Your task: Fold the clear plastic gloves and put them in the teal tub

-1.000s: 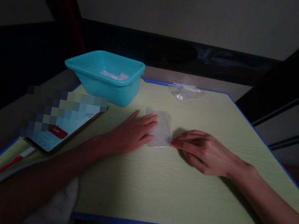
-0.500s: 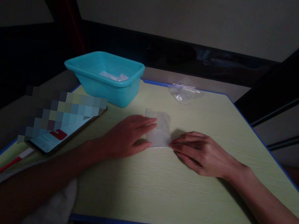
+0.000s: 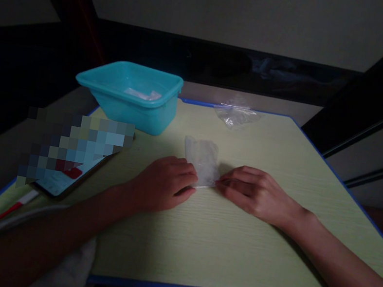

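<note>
The translucent plastic bag (image 3: 204,158) is met at its near-left corner by the curled left hand (image 3: 167,186), grip unclear, and pinched near-right by the right hand (image 3: 257,193).

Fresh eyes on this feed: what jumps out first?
Probably the bright turquoise plastic basin, at the far left corner of the pale yellow, blue-edged table. Next, mid-table, the bare left hand and bare right hand, with fingers at the near corners of a small, flat, whitish translucent piece.
</note>
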{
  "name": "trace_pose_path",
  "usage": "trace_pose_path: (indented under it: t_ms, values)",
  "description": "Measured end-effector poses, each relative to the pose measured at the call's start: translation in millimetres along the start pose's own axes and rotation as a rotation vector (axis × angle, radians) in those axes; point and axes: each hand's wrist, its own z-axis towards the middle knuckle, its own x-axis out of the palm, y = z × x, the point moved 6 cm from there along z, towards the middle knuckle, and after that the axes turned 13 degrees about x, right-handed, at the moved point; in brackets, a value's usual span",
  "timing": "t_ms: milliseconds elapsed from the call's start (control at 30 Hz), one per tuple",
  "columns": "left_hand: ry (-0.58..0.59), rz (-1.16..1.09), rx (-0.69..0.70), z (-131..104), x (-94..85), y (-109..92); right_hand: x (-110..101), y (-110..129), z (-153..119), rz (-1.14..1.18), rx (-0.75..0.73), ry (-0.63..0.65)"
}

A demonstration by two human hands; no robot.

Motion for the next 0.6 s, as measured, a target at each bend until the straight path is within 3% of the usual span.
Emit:
trace_pose_path:
  t_ms: [233, 433, 600]
  values:
    - [0.037, 0.043, 0.002, 1, 0.0, -3, 3, 0, 2, -0.019, 0.035, -0.038]
    - [0.06, 0.089, 0.017, 2, 0.9, -4, 11, -17, 0, 0.206, 0.237, -0.019]
    - [0.087, 0.17, 0.086, 3, 1.7, -8, 12, -22, -1, 0.302, 0.295, -0.016]
